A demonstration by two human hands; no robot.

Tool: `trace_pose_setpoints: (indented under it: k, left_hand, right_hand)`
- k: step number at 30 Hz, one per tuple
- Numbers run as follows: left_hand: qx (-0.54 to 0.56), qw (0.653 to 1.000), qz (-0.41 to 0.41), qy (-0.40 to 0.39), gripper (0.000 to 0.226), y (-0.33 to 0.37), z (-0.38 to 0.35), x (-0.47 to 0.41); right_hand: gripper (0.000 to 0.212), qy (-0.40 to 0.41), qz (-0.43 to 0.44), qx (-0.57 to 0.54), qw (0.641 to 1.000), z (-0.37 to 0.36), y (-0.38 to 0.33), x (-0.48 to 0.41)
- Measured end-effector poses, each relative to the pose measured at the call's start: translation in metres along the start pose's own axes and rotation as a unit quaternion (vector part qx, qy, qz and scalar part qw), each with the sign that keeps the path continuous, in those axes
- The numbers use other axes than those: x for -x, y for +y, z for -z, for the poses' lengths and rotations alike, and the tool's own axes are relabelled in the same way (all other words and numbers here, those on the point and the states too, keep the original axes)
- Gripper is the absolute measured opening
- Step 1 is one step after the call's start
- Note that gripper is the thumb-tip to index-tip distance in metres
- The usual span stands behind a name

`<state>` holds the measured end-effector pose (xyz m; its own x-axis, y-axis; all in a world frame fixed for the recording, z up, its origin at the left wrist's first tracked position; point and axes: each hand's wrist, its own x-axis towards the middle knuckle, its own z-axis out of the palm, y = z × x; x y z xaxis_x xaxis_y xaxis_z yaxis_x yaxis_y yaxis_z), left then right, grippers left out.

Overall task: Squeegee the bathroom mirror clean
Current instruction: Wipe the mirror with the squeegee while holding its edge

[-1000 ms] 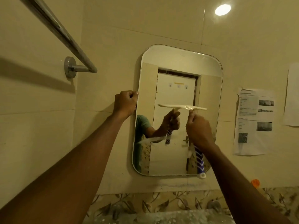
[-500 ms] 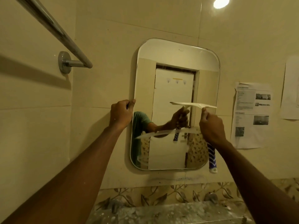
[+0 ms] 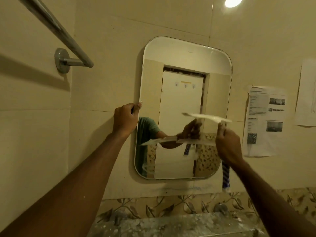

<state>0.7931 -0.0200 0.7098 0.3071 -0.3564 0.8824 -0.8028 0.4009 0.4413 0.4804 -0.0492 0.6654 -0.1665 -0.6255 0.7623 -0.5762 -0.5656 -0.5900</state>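
Head view: my left hand (image 3: 125, 117) is at the left edge of the mirror (image 3: 184, 53), about mid-height. Its fingers are curled and the thumb tip sits on the rim, gripping that edge. My right hand (image 3: 228, 142) is closed around the handle of the squeegee (image 3: 206, 117), thumb pointing up toward the head. The blue-and-white striped handle end sticks out below my wrist.

The squeegee blade lies against the right half of the glass at mid-height. It is nearly level, dipping a little to the right, with its right end at the mirror's right rim. It is motion-blurred, so I can't tell how firm the contact is. A pale wet streak (image 3: 164, 140) runs across the glass just below the blade line. Faint smears show near the lower left corner.

The mirror has rounded corners and is fixed on the beige tiled wall (image 3: 106, 48). It reflects a white door, a green sleeve and my right hand.

On the left wall is a chrome towel bar (image 3: 56, 29) on a round bracket. To the right of the mirror a printed sheet (image 3: 265, 120) is stuck to the wall, with a second paper (image 3: 307, 93) at the frame's right edge. A ceiling light (image 3: 232, 1) shows at top right. Below the mirror runs a leaf-pattern tile border (image 3: 171, 207), then a grey speckled ledge (image 3: 171, 224) nearest to me.
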Motion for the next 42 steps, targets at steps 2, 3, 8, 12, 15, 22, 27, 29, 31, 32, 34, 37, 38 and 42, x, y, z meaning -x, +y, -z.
trace_pose_setpoints:
  k: [2, 3, 8, 12, 15, 22, 27, 29, 31, 32, 34, 37, 38, 42]
  left_hand:
    - [0.0, 1.0, 0.0, -0.002, 0.036, -0.003, -0.001, -0.002]
    - [0.0, 1.0, 0.0, -0.001, 0.037, -0.004, -0.002, -0.002]
    - [-0.017, 0.999, 0.015, -0.024, 0.043, -0.002, 0.001, -0.005]
    - [0.045, 0.992, 0.09, -0.069, 0.052, 0.013, 0.015, -0.024]
    - [0.053, 0.993, 0.099, -0.018, 0.047, 0.029, 0.026, -0.053]
    - [0.075, 0.995, 0.067, 0.001, 0.03, 0.074, 0.026, -0.11]
    - [0.069, 0.995, 0.07, 0.004, 0.026, 0.069, 0.017, -0.119]
    - [0.065, 0.996, 0.063, 0.013, 0.028, 0.066, 0.015, -0.118]
    - [0.064, 0.996, 0.057, 0.019, 0.03, 0.066, 0.014, -0.117]
    - [0.065, 0.996, 0.056, 0.019, 0.031, 0.067, 0.014, -0.117]
    - [0.065, 0.996, 0.051, 0.02, 0.032, 0.066, 0.014, -0.116]
    - [0.069, 0.996, 0.041, 0.028, 0.032, 0.064, 0.013, -0.116]
    - [0.07, 0.996, 0.037, 0.03, 0.032, 0.062, 0.013, -0.116]
    - [0.067, 0.997, 0.029, 0.034, 0.033, 0.06, 0.013, -0.118]
  right_hand:
    - [0.046, 0.016, 0.013, 0.003, 1.0, 0.004, -0.009, -0.021]
    - [0.045, 0.018, 0.012, 0.005, 1.0, 0.001, -0.007, -0.019]
    - [0.04, -0.022, -0.084, 0.016, 0.996, -0.025, 0.024, 0.069]
    - [0.044, -0.039, -0.045, 0.011, 0.998, -0.004, -0.004, 0.045]
    - [0.048, -0.01, 0.048, -0.016, 0.999, 0.014, -0.049, -0.013]
    - [0.057, 0.054, 0.115, 0.033, 0.991, 0.031, -0.133, -0.142]
    - [0.049, 0.006, 0.093, 0.04, 0.995, 0.018, -0.116, -0.131]
    - [0.054, -0.005, 0.065, 0.031, 0.997, 0.003, -0.088, -0.094]
    - [0.055, -0.021, 0.054, 0.053, 0.997, -0.008, -0.065, -0.055]
    - [0.055, -0.032, 0.048, 0.068, 0.996, -0.009, -0.06, -0.044]
    - [0.052, -0.044, 0.044, 0.083, 0.995, -0.002, -0.068, -0.047]
    - [0.048, -0.004, 0.08, 0.061, 0.995, 0.02, -0.112, -0.098]
    - [0.05, 0.012, 0.083, 0.06, 0.995, 0.028, -0.129, -0.118]
    - [0.05, 0.003, 0.066, 0.074, 0.995, 0.034, -0.149, -0.149]
